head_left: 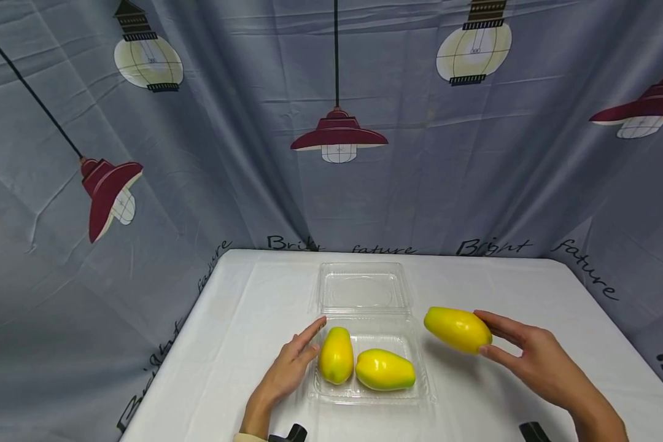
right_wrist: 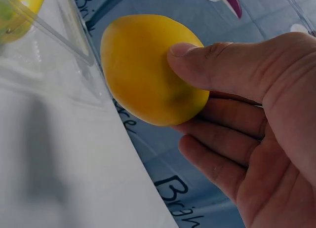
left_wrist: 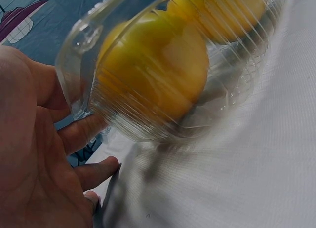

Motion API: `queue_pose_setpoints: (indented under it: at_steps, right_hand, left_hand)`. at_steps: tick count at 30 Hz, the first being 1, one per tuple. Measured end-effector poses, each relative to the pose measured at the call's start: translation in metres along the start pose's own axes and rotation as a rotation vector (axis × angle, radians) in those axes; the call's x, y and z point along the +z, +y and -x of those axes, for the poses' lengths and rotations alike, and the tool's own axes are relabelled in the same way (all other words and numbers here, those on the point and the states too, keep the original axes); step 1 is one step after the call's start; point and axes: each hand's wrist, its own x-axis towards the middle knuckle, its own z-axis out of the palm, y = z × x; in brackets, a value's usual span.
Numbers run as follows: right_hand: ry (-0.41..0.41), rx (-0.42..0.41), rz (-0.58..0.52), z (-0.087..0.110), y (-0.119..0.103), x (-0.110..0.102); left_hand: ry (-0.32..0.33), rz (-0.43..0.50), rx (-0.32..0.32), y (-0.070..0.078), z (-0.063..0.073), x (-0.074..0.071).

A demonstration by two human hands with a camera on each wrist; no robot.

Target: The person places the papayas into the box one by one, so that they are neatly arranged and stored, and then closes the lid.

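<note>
1. The step in hand looks to be packing: a third yellow fruit [head_left: 457, 330] is held above the white table [head_left: 530, 288], to the right of the clear container [head_left: 392, 341], and hasn't been put in yet.
2. Two are already in there: the lengthwise fruit [head_left: 336, 356] at the left wall, and the crosswise fruit [head_left: 387, 370] just beside it, near the front. The lid [head_left: 361, 290] is laid back, fully open, on the far side.
3. For the next move, a shift left and a gentle lowering would probably be called for, into the bare bit behind the crosswise one. Looks pretty snug, so some nudging might be needed, and a smooth skin like that could slip.
4. Right hand [head_left: 544, 362]: partly closed, with one end of the third fruit pinched between thumb and fingers. The other end is left free, pointed toward the container.
5. Left hand [head_left: 288, 371]: nothing gripped as far as can be seen. The fingers are loosely extended along the container's left side; whether the wall is actually being pressed can't be told.
</note>
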Motion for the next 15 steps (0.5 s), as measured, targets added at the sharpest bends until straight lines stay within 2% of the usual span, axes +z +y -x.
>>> queue_pose_setpoints:
  at_steps: [15]
  right_hand:
    - [-0.068, -0.030, 0.015, -0.013, -0.025, 0.013]
  left_hand:
    - [0.001, -0.001, -0.002, -0.001, 0.000, 0.001]
